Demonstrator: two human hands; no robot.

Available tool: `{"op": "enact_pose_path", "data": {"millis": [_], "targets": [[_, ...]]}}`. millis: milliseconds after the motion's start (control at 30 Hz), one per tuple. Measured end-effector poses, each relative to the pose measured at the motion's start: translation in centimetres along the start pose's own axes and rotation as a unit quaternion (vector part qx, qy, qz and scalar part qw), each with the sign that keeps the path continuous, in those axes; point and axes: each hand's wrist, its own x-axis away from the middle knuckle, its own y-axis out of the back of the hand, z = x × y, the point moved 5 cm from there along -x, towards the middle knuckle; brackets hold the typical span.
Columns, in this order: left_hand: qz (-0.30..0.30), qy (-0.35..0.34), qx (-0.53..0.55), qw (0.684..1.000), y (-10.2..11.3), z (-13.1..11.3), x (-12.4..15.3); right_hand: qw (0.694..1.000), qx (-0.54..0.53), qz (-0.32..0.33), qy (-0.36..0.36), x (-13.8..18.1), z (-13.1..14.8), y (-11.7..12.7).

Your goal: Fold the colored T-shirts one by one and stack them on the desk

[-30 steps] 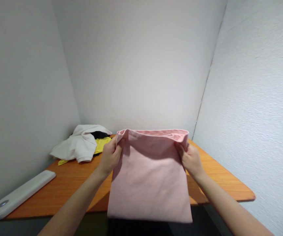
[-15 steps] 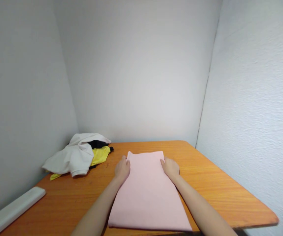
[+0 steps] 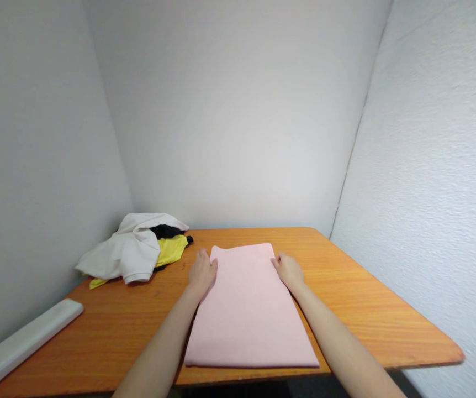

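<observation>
A folded pink cloth (image 3: 248, 309) lies flat on the orange wooden table (image 3: 370, 309), reaching from mid-table to the front edge. My left hand (image 3: 202, 273) rests at the cloth's far left corner, fingers flat and together on the edge. On the far right corner lies my right hand (image 3: 289, 270), fingers stretched out on the fabric. Neither hand grips anything.
A heap of clothes, white (image 3: 128, 249) over yellow (image 3: 172, 250) and black, lies at the table's back left corner. A long white device (image 3: 22, 337) lies along the left edge. Grey walls close in on the left, back and right.
One second ago both hands held the pink cloth up by its top edge. They have laid it down flat on the table and let go, now resting on its far corners.
</observation>
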Motion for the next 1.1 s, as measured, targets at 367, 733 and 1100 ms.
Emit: {"op": "enact_pose_path", "data": {"millis": [367, 733, 1100], "targets": [[0.182, -0.248, -0.066, 0.949, -3.1, -5.0, 4.0, 0.966, -0.027, -0.12, 0.227, 2.9, 5.0, 2.4], [0.204, -0.226, -0.071, 0.95, -4.1, -4.5, 4.0, 0.949, 0.042, 0.065, 0.306, 5.2, 7.0, -3.3], [0.209, -0.184, -0.079, 0.957, -3.6, -4.7, 4.9, 0.948, 0.031, 0.028, 0.314, 6.9, 8.1, -0.2]]}}
